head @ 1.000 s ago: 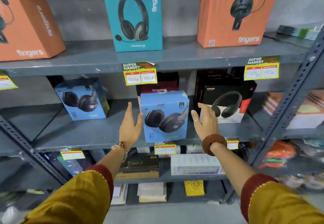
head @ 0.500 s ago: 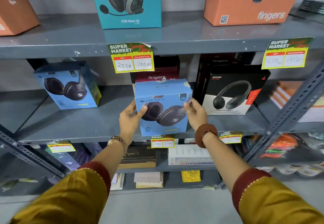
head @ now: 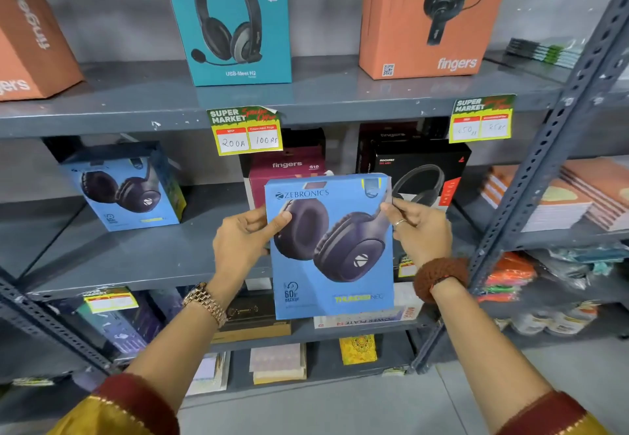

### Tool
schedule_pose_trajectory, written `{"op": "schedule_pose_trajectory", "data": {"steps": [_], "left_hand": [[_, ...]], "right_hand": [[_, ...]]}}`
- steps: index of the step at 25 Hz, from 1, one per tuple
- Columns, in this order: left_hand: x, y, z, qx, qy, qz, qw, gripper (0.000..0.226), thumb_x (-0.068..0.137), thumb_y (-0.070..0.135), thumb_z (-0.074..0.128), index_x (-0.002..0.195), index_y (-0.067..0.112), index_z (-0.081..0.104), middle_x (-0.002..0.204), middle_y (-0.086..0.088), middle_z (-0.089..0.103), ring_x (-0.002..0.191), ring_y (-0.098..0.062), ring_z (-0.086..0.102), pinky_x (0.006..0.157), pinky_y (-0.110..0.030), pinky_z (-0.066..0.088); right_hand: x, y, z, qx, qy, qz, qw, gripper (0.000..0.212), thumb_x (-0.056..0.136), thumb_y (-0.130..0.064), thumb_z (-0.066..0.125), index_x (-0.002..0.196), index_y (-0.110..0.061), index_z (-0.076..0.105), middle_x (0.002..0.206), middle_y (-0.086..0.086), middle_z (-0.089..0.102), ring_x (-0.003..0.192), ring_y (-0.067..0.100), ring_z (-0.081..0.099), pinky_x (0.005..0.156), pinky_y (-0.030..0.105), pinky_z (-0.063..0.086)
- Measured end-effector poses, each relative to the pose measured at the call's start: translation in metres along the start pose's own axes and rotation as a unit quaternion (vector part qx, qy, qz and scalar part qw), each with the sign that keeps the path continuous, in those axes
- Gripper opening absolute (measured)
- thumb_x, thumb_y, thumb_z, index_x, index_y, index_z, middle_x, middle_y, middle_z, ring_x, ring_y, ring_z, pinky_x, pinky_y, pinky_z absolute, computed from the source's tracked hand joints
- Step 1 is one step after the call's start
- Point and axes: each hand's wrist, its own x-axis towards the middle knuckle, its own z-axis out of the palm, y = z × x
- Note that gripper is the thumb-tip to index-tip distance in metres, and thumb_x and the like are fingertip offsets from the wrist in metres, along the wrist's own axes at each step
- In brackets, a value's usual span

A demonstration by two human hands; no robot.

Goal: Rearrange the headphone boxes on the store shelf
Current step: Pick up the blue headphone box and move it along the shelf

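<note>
I grip the blue Zebronics box (head: 332,247) by its side edges, my left hand (head: 243,244) and right hand (head: 420,230) both closed on it, holding it upright between them in front of the middle shelf (head: 136,257).

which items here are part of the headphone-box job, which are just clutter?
Job:
- blue Zebronics box, held by left hand and right hand
- second blue box, middle shelf
- teal box, top shelf
- orange box, top shelf
- maroon box
- black box

Clutter:
- price tag
- notebooks
- yellow booklet
</note>
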Motion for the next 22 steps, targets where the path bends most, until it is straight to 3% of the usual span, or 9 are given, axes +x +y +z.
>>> {"op": "schedule_pose_trajectory", "data": {"steps": [4, 10, 14, 18, 20, 22], "left_hand": [[-0.021, 0.020, -0.006, 0.004, -0.008, 0.022, 1.000, 0.041, 0.066, 0.051, 0.076, 0.102, 0.030, 0.073, 0.085, 0.008, 0.077, 0.070, -0.001, 0.072, 0.057, -0.021, 0.059], [-0.031, 0.016, -0.034, -0.001, -0.012, 0.028, 1.000, 0.043, 0.067, 0.052, 0.074, 0.104, 0.029, 0.073, 0.090, 0.004, 0.078, 0.075, -0.006, 0.073, 0.066, -0.034, 0.061], [-0.025, -0.007, -0.082, -0.023, -0.005, 0.011, 1.000, 0.036, 0.071, 0.044, 0.074, 0.104, 0.029, 0.073, 0.090, 0.006, 0.077, 0.079, -0.010, 0.074, 0.066, -0.036, 0.061], [0.001, -0.043, -0.158, -0.021, 0.027, 0.003, 0.999, 0.024, 0.077, 0.030, 0.074, 0.100, 0.024, 0.074, 0.080, 0.014, 0.076, 0.076, -0.005, 0.072, 0.056, -0.020, 0.057], [0.020, -0.065, -0.198, -0.021, 0.052, -0.006, 0.998, 0.024, 0.078, 0.023, 0.073, 0.102, 0.021, 0.074, 0.083, 0.010, 0.077, 0.081, -0.009, 0.072, 0.062, -0.023, 0.058], [0.048, -0.088, -0.242, -0.014, 0.073, -0.012, 0.997, 0.022, 0.079, 0.023, 0.073, 0.101, 0.027, 0.073, 0.088, 0.004, 0.076, 0.089, -0.019, 0.072, 0.072, -0.036, 0.060]], "right_hand": [[-0.018, -0.024, -0.025, -0.009, 0.019, -0.010, 1.000, 0.018, 0.077, -0.038, 0.066, 0.090, -0.026, 0.072, 0.088, 0.002, 0.077, 0.083, 0.019, 0.070, 0.076, 0.049, 0.057], [-0.038, -0.042, -0.013, 0.001, 0.009, -0.008, 1.000, 0.029, 0.076, -0.039, 0.068, 0.096, -0.019, 0.072, 0.093, 0.005, 0.076, 0.084, 0.019, 0.070, 0.080, 0.046, 0.057], [-0.046, -0.053, 0.041, 0.015, -0.043, -0.009, 0.999, 0.034, 0.075, -0.039, 0.069, 0.099, -0.016, 0.070, 0.094, 0.009, 0.076, 0.084, 0.022, 0.070, 0.080, 0.047, 0.057], [-0.058, -0.070, 0.136, 0.013, -0.083, -0.017, 0.996, 0.026, 0.073, -0.039, 0.069, 0.092, -0.022, 0.069, 0.085, 0.005, 0.077, 0.081, 0.021, 0.070, 0.080, 0.041, 0.056], [-0.068, -0.080, 0.187, 0.015, -0.108, -0.026, 0.994, 0.023, 0.076, -0.033, 0.069, 0.094, -0.020, 0.068, 0.089, 0.008, 0.076, 0.082, 0.021, 0.070, 0.081, 0.036, 0.055], [-0.076, -0.093, 0.242, 0.034, -0.124, -0.026, 0.991, 0.024, 0.078, -0.027, 0.068, 0.098, -0.014, 0.067, 0.091, 0.010, 0.075, 0.081, 0.019, 0.068, 0.078, 0.032, 0.054]]}}
